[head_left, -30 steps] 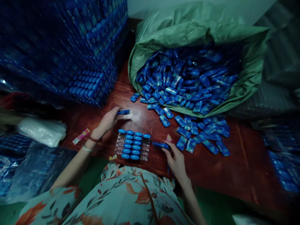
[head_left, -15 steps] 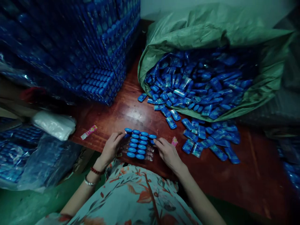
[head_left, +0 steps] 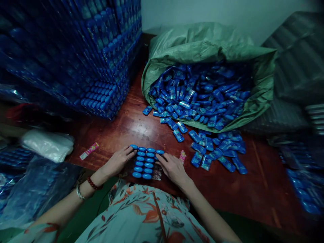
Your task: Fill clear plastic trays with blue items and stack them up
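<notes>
Hands pressed against a clear blister tray point(head_left: 157, 172) of blue capsule-shaped pieces point(head_left: 144, 161), at the near edge of a dark red wooden table point(head_left: 255, 189). Left hand point(head_left: 118, 161) lay flat at the tray's left side, fingers point(head_left: 130, 152) extended, close together and touching the outermost blue pieces. Right hand point(head_left: 172, 167) lay at the tray's right side, fingers point(head_left: 162, 158) stretched out, tips touching the pieces in the top right corner. Neither hand closed around anything; both open, resting against the tray. Blue pieces sat in three short columns, roughly fourteen in all; exact count hard to tell. Beyond the tray, a green sack point(head_left: 202, 44) lay open, spilling blue packets point(head_left: 217, 152) too many to count. Left of the tray, one pink wrapper point(head_left: 89, 150); just right of it, a second small pink wrapper point(head_left: 182, 156). Far left of the tray, one white plastic bundle point(head_left: 48, 144) and tall stacks of filled blue trays point(head_left: 76, 57).
</notes>
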`<state>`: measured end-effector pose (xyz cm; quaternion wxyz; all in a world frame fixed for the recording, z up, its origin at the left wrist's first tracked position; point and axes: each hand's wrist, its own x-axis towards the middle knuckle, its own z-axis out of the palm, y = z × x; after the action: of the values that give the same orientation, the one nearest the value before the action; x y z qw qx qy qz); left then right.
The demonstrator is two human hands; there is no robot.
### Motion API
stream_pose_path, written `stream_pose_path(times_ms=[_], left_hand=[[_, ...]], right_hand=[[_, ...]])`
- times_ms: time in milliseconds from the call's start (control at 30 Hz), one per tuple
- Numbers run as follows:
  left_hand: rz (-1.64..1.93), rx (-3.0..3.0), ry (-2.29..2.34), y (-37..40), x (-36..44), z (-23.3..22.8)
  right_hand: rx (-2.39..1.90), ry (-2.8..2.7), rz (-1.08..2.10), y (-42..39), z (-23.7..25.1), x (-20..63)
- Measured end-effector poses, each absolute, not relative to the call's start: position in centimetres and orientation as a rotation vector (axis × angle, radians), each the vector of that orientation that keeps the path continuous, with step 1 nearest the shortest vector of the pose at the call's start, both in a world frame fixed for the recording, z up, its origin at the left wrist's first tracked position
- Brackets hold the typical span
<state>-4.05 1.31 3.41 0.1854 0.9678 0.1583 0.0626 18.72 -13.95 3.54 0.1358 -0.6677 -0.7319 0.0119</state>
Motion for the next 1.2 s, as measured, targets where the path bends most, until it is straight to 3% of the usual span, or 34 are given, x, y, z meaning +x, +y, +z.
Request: stream_pose_path(times_ms=[300,567,700,867,1033,1200], left_hand=[[0.198,2.697,0.442,2.3,-3.3,3.9],[0.364,2.925,0.48,3.1,-3.7,6.1],[0.605,2.751,0.6,6.6,1.9,8.0],[0.275,2.885,0.197,8.5,14.4,6.6],[0.007,3.092,-0.044,7.4,20.7,4.0],[0.101,3.032,-0.004,7.8,16.5,4.1]], right_hand=[[-1.769,-1.481,0.267,-14.3,1.4,18.8],[-2.054,-0.911,0.091,-14.3,0.1,24.2],[-2.364,-0.898,0.149,-13.2,-0.5,26.7],[-2.569,-1.013,0.161,-10.6,-0.6,26.4],[-2.297,-1.13,0.193,-12.6,-0.3,24.8],[-2.017,-1.065,0.283,-18.2,1.0,21.2]])
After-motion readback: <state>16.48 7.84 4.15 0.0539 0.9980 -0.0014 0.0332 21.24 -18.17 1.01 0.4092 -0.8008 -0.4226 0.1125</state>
